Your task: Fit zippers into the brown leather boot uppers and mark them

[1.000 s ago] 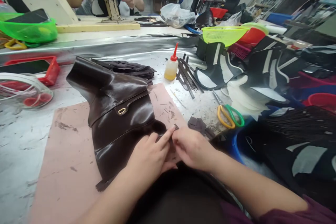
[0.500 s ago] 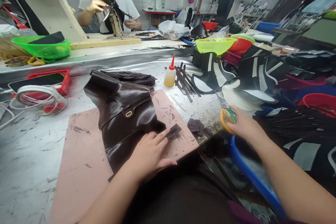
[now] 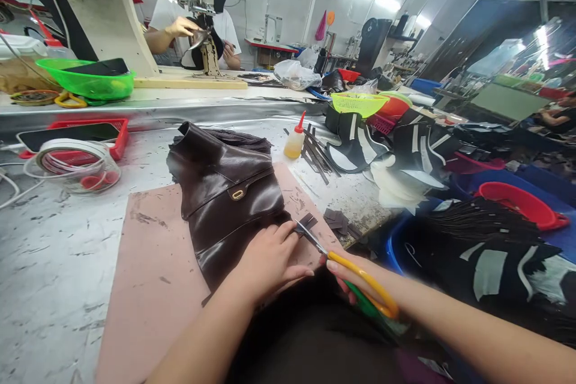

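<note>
Brown glossy leather piece (image 3: 225, 192) with a gold buckle lies on the pink board (image 3: 148, 264). My left hand (image 3: 272, 255) rests flat at its lower right edge, fingers spread, fingertips beside small dark strips (image 3: 308, 221). My right hand (image 3: 348, 276) holds scissors (image 3: 362, 276) with one yellow and one green handle. The blades point up and left, their tips close to my left fingertips and the strips. Small dark cut pieces (image 3: 341, 222) lie just right of the board.
A glue bottle (image 3: 294, 143) stands behind the board, beside long dark strips (image 3: 317, 153). Black-and-white pieces (image 3: 355, 141) lie at the right. A red tray (image 3: 119, 138) and cable coil are at left. Across the table, a person's hand (image 3: 182, 27) is at a sewing machine.
My right hand has brought the scissors from the right in to the strips near my left fingertips. The head view has shifted; my left hand stays on the leather piece.
</note>
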`<state>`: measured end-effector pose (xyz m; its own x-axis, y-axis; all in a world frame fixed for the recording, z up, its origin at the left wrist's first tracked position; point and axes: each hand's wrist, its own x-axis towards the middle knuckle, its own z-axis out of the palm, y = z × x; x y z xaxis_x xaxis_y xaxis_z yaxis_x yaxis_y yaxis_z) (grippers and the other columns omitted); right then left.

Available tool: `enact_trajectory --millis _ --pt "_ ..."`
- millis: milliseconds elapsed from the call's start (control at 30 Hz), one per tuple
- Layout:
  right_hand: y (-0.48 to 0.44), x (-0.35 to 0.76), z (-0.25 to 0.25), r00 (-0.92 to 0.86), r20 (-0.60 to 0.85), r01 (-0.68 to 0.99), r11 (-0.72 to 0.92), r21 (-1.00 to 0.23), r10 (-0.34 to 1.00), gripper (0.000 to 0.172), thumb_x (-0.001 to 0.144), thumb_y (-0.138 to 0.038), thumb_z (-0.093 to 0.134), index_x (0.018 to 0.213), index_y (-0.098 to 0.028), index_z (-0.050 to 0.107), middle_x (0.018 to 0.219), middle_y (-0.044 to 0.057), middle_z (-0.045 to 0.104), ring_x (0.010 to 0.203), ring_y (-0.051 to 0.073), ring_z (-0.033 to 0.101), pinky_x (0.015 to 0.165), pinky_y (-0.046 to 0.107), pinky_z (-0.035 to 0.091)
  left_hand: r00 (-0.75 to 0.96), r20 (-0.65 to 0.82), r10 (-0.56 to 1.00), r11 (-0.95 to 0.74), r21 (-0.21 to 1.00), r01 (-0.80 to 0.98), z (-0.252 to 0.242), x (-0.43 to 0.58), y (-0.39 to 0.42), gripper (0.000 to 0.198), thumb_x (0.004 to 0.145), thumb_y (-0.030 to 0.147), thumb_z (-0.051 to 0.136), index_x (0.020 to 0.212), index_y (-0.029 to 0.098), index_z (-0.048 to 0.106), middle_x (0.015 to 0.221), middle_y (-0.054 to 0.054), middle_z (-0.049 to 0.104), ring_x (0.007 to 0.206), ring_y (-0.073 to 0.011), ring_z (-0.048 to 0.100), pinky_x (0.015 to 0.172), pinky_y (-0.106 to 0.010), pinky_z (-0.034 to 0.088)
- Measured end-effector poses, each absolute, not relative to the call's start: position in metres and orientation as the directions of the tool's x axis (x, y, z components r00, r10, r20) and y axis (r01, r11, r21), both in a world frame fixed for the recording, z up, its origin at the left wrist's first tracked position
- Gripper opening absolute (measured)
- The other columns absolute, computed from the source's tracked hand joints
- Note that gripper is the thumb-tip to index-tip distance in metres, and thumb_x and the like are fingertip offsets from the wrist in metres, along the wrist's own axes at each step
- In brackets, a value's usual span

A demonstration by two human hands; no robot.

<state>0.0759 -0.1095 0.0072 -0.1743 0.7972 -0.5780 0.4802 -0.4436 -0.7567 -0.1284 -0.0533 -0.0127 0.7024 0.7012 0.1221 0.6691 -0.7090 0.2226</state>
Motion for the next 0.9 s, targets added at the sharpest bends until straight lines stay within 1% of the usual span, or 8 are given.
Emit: enact_trajectory --millis 133,267,433,533,700,767,800,900 --pt "-0.105 0.065 0.003 -0.112 -0.581 0.522 -0.449 -0.725 0.806 0.048 0.071 -0.068 0.046 0.086 -0.022 0.049 0.050 -0.007 0.042 0.036 0.007 0.039 0.038 0.019 0.030 0.705 0.149 0.693 -0.719 0.218 0.660 -0.014 -0.130 -0.053 0.066 0.074 0.067 0.046 0.111 0.013 0.057 0.129 -0.010 0.049 0.099 -0.0239 0.052 0.085 -0.037 0.044" --pt "-0.111 0.059 0.000 -0.086 -0.571 0.480 -0.468 -0.742 0.817 0.053 0.067 -0.072 0.045 0.083 -0.021 0.047 0.046 -0.009 0.038 0.033 0.006 0.034 0.034 0.018 0.027 0.718 0.145 0.681 -0.731 0.190 0.655 -0.015 -0.130 -0.054 0.063 0.076 0.066 0.045 0.110 0.014 0.058 0.126 -0.009 0.051 0.098 -0.0240 0.052 0.083 -0.038 0.044" --pt "-0.115 0.057 0.001 -0.106 -0.535 0.440 -0.443 -0.781 0.838 0.052 0.068 -0.072 0.043 0.075 -0.020 0.043 0.044 -0.010 0.036 0.033 0.005 0.030 0.033 0.017 0.026 0.719 0.123 0.684 -0.728 0.174 0.663 -0.013 -0.128 -0.055 0.059 0.079 0.062 0.044 0.113 0.015 0.057 0.127 -0.007 0.051 0.097 -0.0235 0.050 0.082 -0.037 0.043" --pt "-0.117 0.060 0.004 -0.046 -0.532 0.421 -0.466 -0.778 0.846 0.052 0.069 -0.072 0.042 0.072 -0.020 0.040 0.044 -0.010 0.035 0.034 0.004 0.029 0.033 0.016 0.024 0.725 0.111 0.680 -0.733 0.147 0.665 -0.014 -0.127 -0.054 0.059 0.080 0.063 0.043 0.112 0.015 0.058 0.127 -0.008 0.051 0.096 -0.0236 0.050 0.081 -0.036 0.042" --pt "-0.117 0.097 0.006 0.052 -0.488 0.425 -0.462 -0.778 0.871 0.055 0.069 -0.074 0.037 0.079 -0.021 0.044 0.047 -0.008 0.036 0.036 0.007 0.030 0.035 0.019 0.025 0.723 0.104 0.683 -0.730 0.076 0.679 -0.013 -0.124 -0.053 0.058 0.080 0.061 0.045 0.110 0.014 0.060 0.125 -0.008 0.053 0.095 -0.0239 0.050 0.079 -0.035 0.042" --pt "-0.107 0.125 0.005 0.146 -0.431 0.550 -0.435 -0.713 0.890 0.054 0.072 -0.070 0.034 0.088 -0.020 0.049 0.051 -0.005 0.042 0.039 0.011 0.039 0.038 0.022 0.029 0.720 0.120 0.684 -0.727 0.031 0.686 -0.013 -0.123 -0.053 0.056 0.080 0.060 0.046 0.109 0.014 0.061 0.127 -0.009 0.052 0.093 -0.0236 0.050 0.078 -0.035 0.042" --pt "-0.100 0.141 0.004 0.201 -0.379 0.651 -0.412 -0.638 0.903 0.054 0.074 -0.067 0.037 0.096 -0.020 0.051 0.054 -0.002 0.047 0.044 0.014 0.046 0.041 0.024 0.033 0.718 0.131 0.684 -0.725 0.006 0.689 -0.013 -0.121 -0.053 0.056 0.080 0.060 0.047 0.109 0.014 0.061 0.129 -0.010 0.050 0.091 -0.0235 0.051 0.077 -0.035 0.042" --pt "-0.070 0.185 0.002 0.307 -0.177 0.911 -0.342 -0.229 0.935 0.052 0.076 -0.050 0.049 0.115 -0.016 0.049 0.074 0.008 0.062 0.065 0.024 0.060 0.055 0.030 0.042 0.714 0.145 0.685 -0.717 -0.046 0.696 -0.013 -0.118 -0.053 0.056 0.079 0.057 0.050 0.114 0.015 0.059 0.133 -0.011 0.048 0.089 -0.0234 0.052 0.075 -0.035 0.043"
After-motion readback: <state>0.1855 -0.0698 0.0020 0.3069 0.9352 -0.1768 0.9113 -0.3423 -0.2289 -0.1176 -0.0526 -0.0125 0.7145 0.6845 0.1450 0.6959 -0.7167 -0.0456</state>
